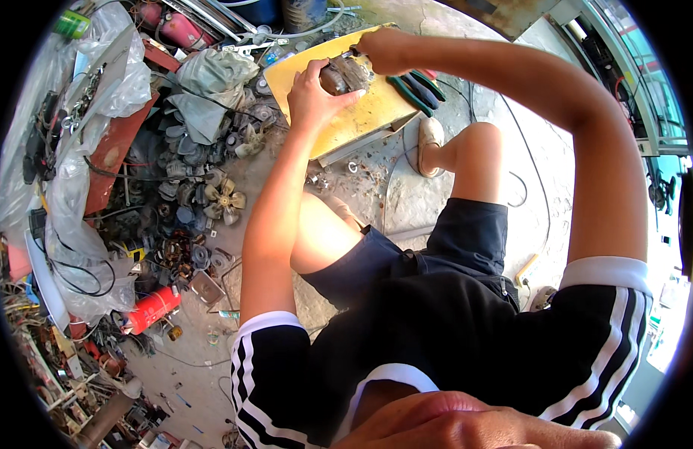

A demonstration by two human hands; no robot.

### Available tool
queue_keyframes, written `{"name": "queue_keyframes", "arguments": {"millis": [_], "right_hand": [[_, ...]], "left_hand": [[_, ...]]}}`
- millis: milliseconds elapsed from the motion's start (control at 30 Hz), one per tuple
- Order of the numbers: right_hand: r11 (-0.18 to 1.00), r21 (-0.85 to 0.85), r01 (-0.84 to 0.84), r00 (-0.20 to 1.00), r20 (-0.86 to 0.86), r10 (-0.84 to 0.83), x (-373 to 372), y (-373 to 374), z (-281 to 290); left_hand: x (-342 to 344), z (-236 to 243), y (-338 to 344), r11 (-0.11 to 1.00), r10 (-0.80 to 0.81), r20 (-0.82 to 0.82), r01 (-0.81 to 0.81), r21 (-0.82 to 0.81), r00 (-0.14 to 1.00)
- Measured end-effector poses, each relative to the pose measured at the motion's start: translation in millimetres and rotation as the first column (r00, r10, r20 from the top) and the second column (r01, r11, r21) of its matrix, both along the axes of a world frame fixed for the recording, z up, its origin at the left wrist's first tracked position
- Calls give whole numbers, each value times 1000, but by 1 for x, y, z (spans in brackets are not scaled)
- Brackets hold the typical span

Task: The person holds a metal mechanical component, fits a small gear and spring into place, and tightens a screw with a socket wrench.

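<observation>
While the left hand [310,99] is clamped around the grey-brown metal part [348,77] near the middle of the yellow tabletop [339,131], the right hand [381,51] is closed on a mostly hidden dark tool [354,51] by the far right corner. Green-handled pliers [408,91] at right edge, fan wheel [225,200] off near left corner.
</observation>
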State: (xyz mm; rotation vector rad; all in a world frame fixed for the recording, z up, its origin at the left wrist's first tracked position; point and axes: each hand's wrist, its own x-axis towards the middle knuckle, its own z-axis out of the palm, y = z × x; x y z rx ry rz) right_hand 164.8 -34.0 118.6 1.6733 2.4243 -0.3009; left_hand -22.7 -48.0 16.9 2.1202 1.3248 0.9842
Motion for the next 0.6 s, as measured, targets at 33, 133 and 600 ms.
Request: {"name": "queue_keyframes", "arguments": {"millis": [33, 133, 600], "right_hand": [[996, 30, 79, 996, -47, -78, -2, -10, -9], [973, 115, 198, 965, -198, -173, -5, -39, -36], [720, 326, 612, 503, -864, -36, -12, -68, -146]], "left_hand": [[-2, -2, 2, 1000, 3, 1, -3, 5, 1000], [-5, -7, 3, 1000, 21, 6, -21, 15, 1000], [-1, 7, -5, 1000, 25, -50, -25, -9, 998]]}}
